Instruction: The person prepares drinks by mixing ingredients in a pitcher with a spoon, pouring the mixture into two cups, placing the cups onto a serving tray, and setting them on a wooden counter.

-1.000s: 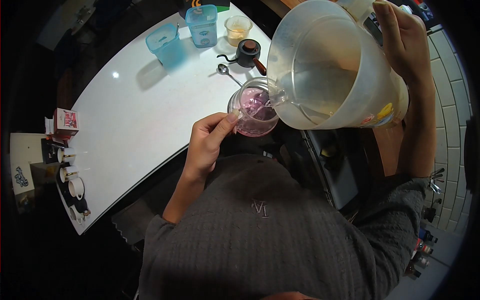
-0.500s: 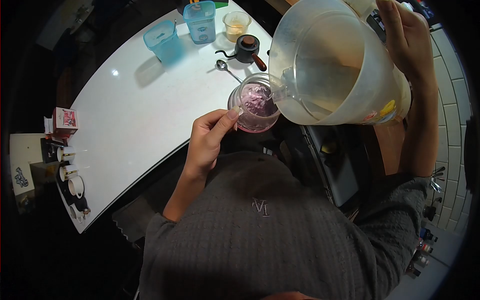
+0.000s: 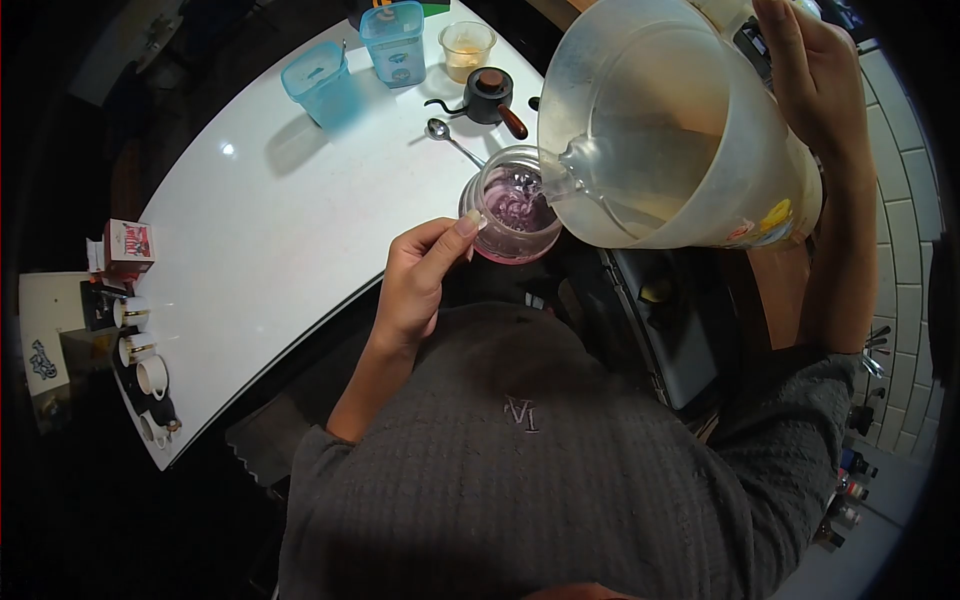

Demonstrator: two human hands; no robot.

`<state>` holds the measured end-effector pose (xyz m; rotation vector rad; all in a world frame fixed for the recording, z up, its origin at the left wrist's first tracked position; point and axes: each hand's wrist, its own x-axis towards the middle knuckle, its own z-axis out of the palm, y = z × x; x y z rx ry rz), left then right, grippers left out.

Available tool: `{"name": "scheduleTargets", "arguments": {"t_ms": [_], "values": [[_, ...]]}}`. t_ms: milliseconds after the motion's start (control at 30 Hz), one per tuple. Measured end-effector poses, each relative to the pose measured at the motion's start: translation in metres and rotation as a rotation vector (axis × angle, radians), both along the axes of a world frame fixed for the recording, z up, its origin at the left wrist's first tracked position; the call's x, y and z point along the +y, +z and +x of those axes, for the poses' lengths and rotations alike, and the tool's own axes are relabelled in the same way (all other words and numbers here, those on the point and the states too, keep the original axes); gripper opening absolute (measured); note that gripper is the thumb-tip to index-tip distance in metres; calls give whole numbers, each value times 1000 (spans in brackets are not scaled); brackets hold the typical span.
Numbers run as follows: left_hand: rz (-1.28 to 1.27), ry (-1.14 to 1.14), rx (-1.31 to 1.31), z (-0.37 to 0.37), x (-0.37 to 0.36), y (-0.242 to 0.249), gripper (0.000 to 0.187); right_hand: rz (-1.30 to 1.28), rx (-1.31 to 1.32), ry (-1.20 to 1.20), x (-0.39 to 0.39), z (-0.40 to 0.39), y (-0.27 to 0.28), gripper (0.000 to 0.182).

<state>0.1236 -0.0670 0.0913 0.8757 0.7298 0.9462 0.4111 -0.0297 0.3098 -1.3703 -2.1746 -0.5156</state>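
My right hand (image 3: 815, 70) grips the handle of a large translucent plastic pitcher (image 3: 680, 130), tilted with its spout over a glass cup (image 3: 510, 215). Clear liquid runs from the spout into the cup, which holds a pink-purple drink with ice. My left hand (image 3: 420, 275) holds the glass cup at its near rim, thumb and fingers pinched on the side. The cup stands at the near edge of the white counter (image 3: 290, 230).
Behind the cup lie a metal spoon (image 3: 450, 140), a small black kettle (image 3: 490, 95), a small cup of tan liquid (image 3: 467, 48) and two blue plastic containers (image 3: 320, 85). At the counter's left end stand a small carton (image 3: 130, 245) and several white mugs (image 3: 145, 370).
The pitcher has tipped a little further and liquid keeps flowing; the drink in the cup looks more diluted and higher. Both hands hold their places.
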Motion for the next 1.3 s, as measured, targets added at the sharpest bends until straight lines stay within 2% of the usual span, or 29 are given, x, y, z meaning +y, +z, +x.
{"name": "scheduleTargets", "arguments": {"t_ms": [300, 367, 500, 600, 667, 700, 767, 900, 1000, 1067, 1133, 1300], "values": [[-24, -7, 15, 1, 1, -3, 31, 131, -70, -32, -7, -12, -5, 52], [-13, -15, 5, 2, 2, -5, 31, 5, 52, 29, -5, 2, -4, 52], [-18, 11, 14, 5, 2, -3, 31, 3, 146, 22, -10, 3, -9, 51], [-9, -12, 8, 6, 6, -2, 24, -87, 162, -14, -15, 28, -7, 40], [-30, 17, 21, 9, 8, 3, 24, -216, 447, -183, -8, 85, -22, 51], [-23, 12, 19, 9, 11, 4, 24, -208, 447, -187, -11, 81, -26, 51], [5, -16, -16, 10, 17, 6, 24, -42, 640, -214, -20, 67, -33, 63], [50, -39, -80, 21, 27, 16, 30, -27, 775, -355, -37, 125, -39, 75], [69, -88, -76, 28, 35, 16, 28, 150, 800, -462, -54, 130, -35, 76], [40, -26, -19, 36, 37, 16, 28, 201, 837, -519, -65, 149, -33, 74], [44, -34, -30, 44, 38, 13, 28, 462, 1044, -443, -74, 162, -35, 70], [37, -73, -62, 60, 32, 2, 27, 539, 1256, -567, -120, 201, -38, 60]]}}
